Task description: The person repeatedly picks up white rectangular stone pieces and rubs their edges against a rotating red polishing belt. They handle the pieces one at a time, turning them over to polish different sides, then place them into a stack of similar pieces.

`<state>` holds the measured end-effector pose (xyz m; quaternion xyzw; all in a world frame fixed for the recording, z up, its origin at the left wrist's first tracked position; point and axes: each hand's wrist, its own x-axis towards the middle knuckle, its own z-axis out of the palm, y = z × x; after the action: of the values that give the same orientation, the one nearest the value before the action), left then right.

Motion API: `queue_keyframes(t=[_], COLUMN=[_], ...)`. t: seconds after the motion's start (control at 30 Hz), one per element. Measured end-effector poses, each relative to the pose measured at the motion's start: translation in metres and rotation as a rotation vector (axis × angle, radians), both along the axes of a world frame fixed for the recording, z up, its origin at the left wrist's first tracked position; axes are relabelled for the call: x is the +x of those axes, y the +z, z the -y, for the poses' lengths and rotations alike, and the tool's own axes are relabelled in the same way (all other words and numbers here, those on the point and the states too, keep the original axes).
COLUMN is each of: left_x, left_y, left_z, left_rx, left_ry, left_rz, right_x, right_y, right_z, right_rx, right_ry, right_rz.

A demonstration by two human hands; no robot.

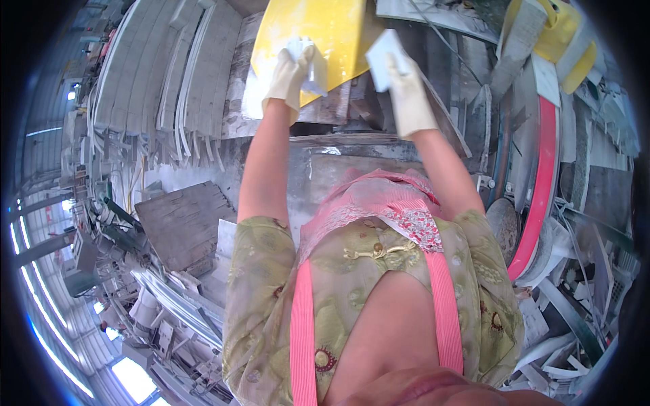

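Both my hands wear cream rubber gloves and reach forward over a work surface. My left hand point(290, 76) is closed on a small whitish slab point(315, 76), held over the near part of a yellow sheet point(308, 27). The sheet has a wet-looking shine and lies on a worn board point(335, 105). To the right, just off the yellow sheet, my right hand point(407, 95) grips a flat white rectangular piece point(384, 59), its fingers blurred. The material of both pieces cannot be made out.
Stacks of long grey slabs point(139, 68) stand at the left. A machine with a red curved band point(538, 193) is at the right. More yellow material point(555, 34) hangs at the far right. A wooden board point(183, 223) and scattered offcuts point(562, 358) lie lower down.
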<state>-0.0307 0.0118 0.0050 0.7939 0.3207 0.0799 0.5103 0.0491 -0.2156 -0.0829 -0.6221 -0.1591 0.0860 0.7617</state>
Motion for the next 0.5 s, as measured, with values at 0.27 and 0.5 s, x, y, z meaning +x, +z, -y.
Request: queue_keyframes(t=[0.27, 0.5], left_x=[-0.005, -0.004], left_y=[0.015, 0.01], left_z=[-0.009, -0.019], left_rx=[0.111, 0.184], left_ry=[-0.077, -0.152], left_rz=[-0.081, -0.081], right_x=[-0.037, -0.013], right_y=[0.008, 0.014], right_z=[-0.125, -0.081], right_rx=[0.334, -0.915], right_ry=[0.348, 0.141], right_rz=[-0.245, 0.911])
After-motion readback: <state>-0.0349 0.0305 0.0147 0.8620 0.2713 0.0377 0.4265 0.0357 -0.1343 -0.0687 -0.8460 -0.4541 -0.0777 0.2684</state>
